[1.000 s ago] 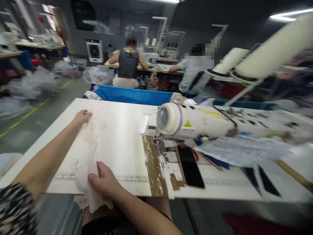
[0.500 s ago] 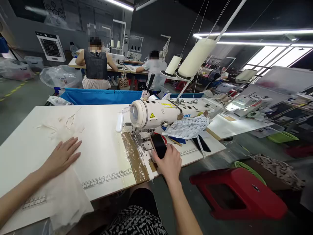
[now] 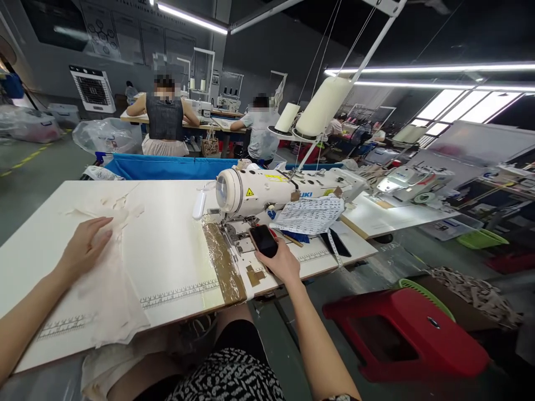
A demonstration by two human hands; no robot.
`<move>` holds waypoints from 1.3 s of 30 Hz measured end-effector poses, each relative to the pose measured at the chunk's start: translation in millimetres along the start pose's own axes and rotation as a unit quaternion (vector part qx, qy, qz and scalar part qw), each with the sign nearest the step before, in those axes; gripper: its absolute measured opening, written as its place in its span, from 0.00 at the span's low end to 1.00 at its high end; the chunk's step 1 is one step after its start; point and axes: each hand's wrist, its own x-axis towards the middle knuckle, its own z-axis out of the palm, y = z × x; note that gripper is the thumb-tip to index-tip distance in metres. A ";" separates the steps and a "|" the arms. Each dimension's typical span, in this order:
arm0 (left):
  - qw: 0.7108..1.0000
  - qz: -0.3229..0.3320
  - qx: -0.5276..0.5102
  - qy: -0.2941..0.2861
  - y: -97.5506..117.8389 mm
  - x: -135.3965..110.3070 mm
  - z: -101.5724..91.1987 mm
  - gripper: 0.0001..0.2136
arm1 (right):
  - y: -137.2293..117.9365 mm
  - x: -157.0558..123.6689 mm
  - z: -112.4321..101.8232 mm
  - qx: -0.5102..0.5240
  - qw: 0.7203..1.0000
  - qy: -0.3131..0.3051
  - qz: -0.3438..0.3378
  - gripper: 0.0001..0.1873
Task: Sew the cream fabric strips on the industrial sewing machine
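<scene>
My right hand (image 3: 283, 262) grips a black smartphone (image 3: 264, 240), thumb along its near edge, just in front of the sewing machine (image 3: 251, 192). My left hand (image 3: 86, 245) rests over thin, pale, sheer fabric (image 3: 119, 295) on the left of the white table (image 3: 175, 239). Its fingers are stretched out and hold nothing. Part of the fabric hangs over the table's front edge toward my lap. A printed paper sheet (image 3: 309, 214) leans against the machine, right of the phone.
Beside the machine lie a dark flat device (image 3: 336, 243) and a measuring tape (image 3: 333, 245). Thread cones (image 3: 324, 108) stand above on a rack. A red stool (image 3: 409, 331) is on the floor to the right. Two people (image 3: 165, 120) sit at machines ahead.
My left hand has shifted left and lifted slightly off the fabric. The phone in my right hand has tilted and moved a little left. The view has shifted slightly.
</scene>
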 end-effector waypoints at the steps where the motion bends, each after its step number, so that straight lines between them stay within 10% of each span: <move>1: 1.000 0.000 0.007 0.007 -0.3 0.6 -2.2 0.26 | 1.6 -1.8 0.0 0.006 1.000 0.003 -0.004 0.41; 10: 0.994 -0.037 0.070 0.074 27.2 -5.4 -30.9 0.27 | 7.4 -12.7 -1.4 0.032 0.999 0.006 -0.004 0.37; 18: 0.994 -0.033 0.046 0.090 80.6 -53.4 -11.5 0.25 | 4.1 -38.1 2.3 -0.009 1.000 0.005 -0.028 0.37; 39: 0.989 -0.139 0.030 0.024 87.8 -60.1 -11.3 0.22 | 1.9 -49.2 1.3 -0.023 0.997 -0.023 -0.072 0.39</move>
